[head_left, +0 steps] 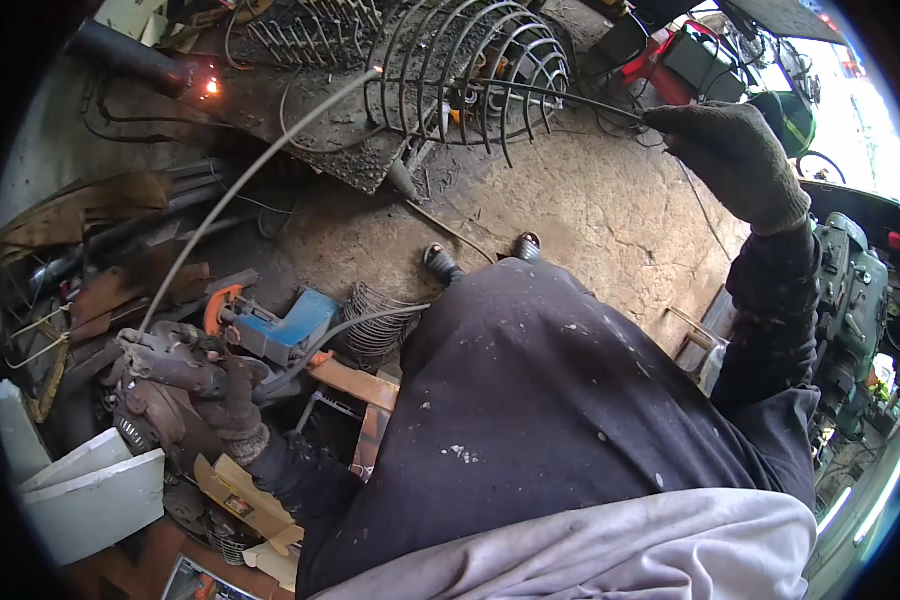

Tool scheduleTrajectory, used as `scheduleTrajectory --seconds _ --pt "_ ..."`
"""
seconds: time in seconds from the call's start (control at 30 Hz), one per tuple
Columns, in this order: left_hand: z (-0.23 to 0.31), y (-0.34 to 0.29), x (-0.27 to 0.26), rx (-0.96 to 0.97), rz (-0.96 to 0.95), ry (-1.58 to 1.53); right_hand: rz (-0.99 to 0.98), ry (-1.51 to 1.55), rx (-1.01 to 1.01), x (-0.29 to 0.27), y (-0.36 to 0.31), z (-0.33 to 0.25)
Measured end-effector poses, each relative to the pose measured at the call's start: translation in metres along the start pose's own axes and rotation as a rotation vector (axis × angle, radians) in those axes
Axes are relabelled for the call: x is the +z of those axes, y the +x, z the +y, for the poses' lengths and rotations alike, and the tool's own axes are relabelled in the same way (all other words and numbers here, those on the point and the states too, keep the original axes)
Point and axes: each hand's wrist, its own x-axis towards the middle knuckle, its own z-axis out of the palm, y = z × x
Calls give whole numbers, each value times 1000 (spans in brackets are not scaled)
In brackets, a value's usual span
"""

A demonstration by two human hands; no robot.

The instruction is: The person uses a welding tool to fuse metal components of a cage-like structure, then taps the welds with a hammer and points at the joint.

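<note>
My right hand (pixel 735 160), in a dark knitted work glove, is raised at the upper right. Its fingers are closed on the end of a thin dark metal rod (pixel 600 105), which runs left to a cage of curved metal bars (pixel 460 70). My left hand (pixel 235 410), also gloved, is down at the lower left against a rusty brown machine (pixel 165 395). Its fingers curl in among the machine's parts, and what they grip is hidden. A long pale grey rod (pixel 240 185) rises from that machine toward the cage. Near my left hand, a curved grey bar (pixel 350 323) reaches toward my apron.
A dirty metal work table (pixel 340 165) stands ahead, with an orange glow beside a dark pipe (pixel 135 60). A blue tool (pixel 295 325) and wire coils (pixel 375 320) lie left of me. White boards (pixel 100 500) lean lower left. A green machine (pixel 850 290) stands at right.
</note>
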Motion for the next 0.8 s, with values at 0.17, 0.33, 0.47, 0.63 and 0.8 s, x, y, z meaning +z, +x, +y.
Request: scheduleTrajectory --seconds 0.17,0.33,0.47,0.63,0.8 --pt "-80 -19 -32 -224 -222 -428 -29 -30 -6 -6 1 -1" --pt "-91 -24 -21 -242 -329 -199 -21 -80 -65 -8 2 -1" --pt "-65 -21 19 -154 -223 191 -17 -84 -53 -5 1 0" --pt "-80 -19 14 -127 -222 413 -27 -94 -18 -7 0 -1" --pt "-84 -17 16 -84 -252 576 -32 -41 33 -5 -1 -4"
